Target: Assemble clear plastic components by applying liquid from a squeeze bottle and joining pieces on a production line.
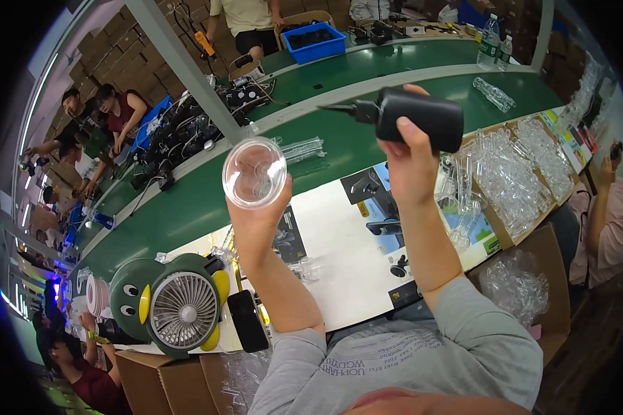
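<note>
My left hand is closed around a clear plastic part with a wide round rim, held up over the bench with its round face toward me. In my right hand is a black squeeze bottle, tipped on its side. Its thin nozzle points left, toward the clear part but apart from it. My right thumb lies along the bottle's side, and its other fingers are mostly hidden behind it. Beyond the clear part, clear plastic tubes lie on the green belt.
Cardboard trays of clear parts stand at the right. A penguin-shaped fan and a phone lie at the left of the white work surface. Farther off are water bottles, a blue bin and a metal post. Other people work around.
</note>
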`<state>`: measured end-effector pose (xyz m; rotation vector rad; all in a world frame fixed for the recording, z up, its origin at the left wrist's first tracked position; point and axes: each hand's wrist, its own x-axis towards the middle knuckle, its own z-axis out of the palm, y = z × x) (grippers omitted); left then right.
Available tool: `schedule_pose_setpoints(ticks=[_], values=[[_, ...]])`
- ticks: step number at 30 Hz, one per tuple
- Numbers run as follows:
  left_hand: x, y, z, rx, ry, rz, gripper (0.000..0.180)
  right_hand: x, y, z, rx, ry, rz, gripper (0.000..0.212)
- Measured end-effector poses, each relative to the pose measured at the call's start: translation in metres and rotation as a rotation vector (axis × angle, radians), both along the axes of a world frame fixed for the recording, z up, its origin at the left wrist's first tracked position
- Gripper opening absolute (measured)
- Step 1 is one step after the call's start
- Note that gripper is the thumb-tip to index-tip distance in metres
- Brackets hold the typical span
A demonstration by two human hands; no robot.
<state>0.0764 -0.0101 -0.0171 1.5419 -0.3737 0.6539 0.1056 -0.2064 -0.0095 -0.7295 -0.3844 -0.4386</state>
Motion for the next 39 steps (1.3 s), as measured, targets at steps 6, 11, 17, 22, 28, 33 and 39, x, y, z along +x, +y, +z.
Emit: schedule_pose_setpoints(ticks=[6,11,17,22,28,33,39], values=[[0.001,-0.015,0.001,0.067,0.111,0.021,0.039,-0.01,-0.015,0.003,0.05,0.048,0.03,0.044],[0.001,-0.028,0.007,0.137,0.021,-0.009,0.039,-0.021,-0.023,0.007,-0.037,0.008,0.038,0.045],[-0.004,-0.035,0.009,0.177,-0.019,-0.015,0.038,-0.028,-0.025,0.01,-0.091,-0.03,0.02,0.043],[-0.004,-0.036,0.009,0.187,-0.015,-0.015,0.038,-0.028,-0.025,0.01,-0.102,-0.012,0.04,0.043],[-0.007,-0.036,0.01,0.208,-0.039,0.018,0.039,-0.03,-0.022,0.009,-0.112,-0.003,0.065,0.043],[-0.009,-0.035,0.011,0.194,-0.044,-0.008,0.04,-0.032,-0.022,0.009,-0.117,-0.015,0.091,0.044],[-0.012,-0.034,0.012,0.22,-0.043,0.02,0.041,-0.032,-0.019,0.009,-0.089,-0.006,0.089,0.043]])
